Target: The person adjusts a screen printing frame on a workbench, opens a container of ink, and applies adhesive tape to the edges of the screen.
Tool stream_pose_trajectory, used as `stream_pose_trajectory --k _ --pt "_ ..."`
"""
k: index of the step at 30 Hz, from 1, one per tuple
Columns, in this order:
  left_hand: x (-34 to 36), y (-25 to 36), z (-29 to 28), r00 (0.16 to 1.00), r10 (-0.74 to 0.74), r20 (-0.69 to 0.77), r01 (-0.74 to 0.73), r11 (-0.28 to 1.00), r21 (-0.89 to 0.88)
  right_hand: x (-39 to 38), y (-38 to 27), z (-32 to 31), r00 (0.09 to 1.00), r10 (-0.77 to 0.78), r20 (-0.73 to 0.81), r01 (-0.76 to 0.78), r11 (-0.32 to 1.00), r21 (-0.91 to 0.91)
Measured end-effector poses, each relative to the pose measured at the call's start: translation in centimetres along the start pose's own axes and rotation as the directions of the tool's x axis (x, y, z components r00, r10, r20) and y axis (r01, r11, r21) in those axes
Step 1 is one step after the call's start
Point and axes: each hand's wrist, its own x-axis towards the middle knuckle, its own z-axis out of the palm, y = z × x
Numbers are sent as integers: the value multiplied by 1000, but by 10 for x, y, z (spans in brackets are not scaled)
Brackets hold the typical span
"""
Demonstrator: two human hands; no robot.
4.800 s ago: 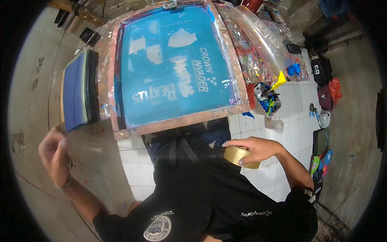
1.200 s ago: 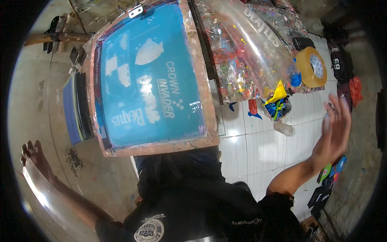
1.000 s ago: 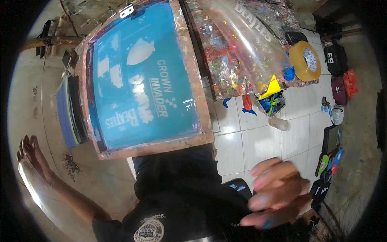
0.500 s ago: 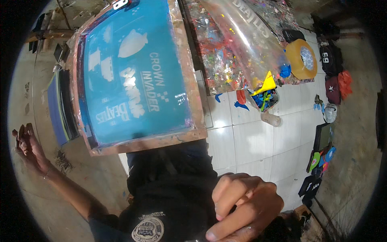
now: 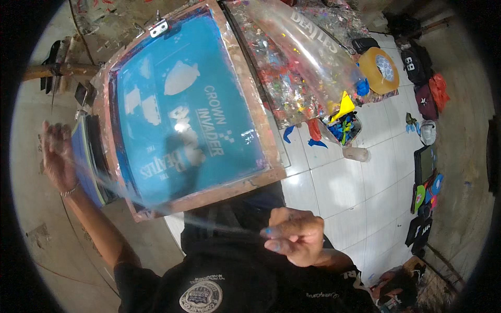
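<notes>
A thin see-through strip, which looks like clear tape (image 5: pixel 182 215), stretches across my front between my two hands. My right hand (image 5: pixel 297 235) pinches its right end between thumb and fingertips, with blue specks on them. The strip's other end runs to my left hand (image 5: pixel 60 161), raised at the far left; its fingers are blurred but seem closed on it. Behind the strip lies a wooden-framed printing screen (image 5: pixel 209 133) with blue mesh and pale stencil shapes and lettering. A metal hinge clamp (image 5: pixel 158 27) sits at its far edge.
Right of the screen is a paint-spattered board (image 5: pixel 271 73) under a clear plastic sheet (image 5: pixel 313 57), with a tape roll (image 5: pixel 378 70). A container of blue scraps (image 5: pixel 344 129) and a small bottle (image 5: pixel 356 154) stand on white tiles. Stacked dark panels (image 5: pixel 96 156) lie left of the screen.
My right hand has moved up and left, away from the lower edge. My left hand has risen and turned. The clear strip now shows stretched between them; the view has tilted slightly.
</notes>
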Motion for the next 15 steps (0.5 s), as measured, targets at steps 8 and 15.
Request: stream_pose_trajectory --k 8,15 --pt "87 -86 33 968 27 -248 134 784 607 -49 64 41 889 362 279 -455 758 468" --pt "118 -168 35 990 31 -141 95 597 797 -63 94 68 745 483 460 -664 608 436"
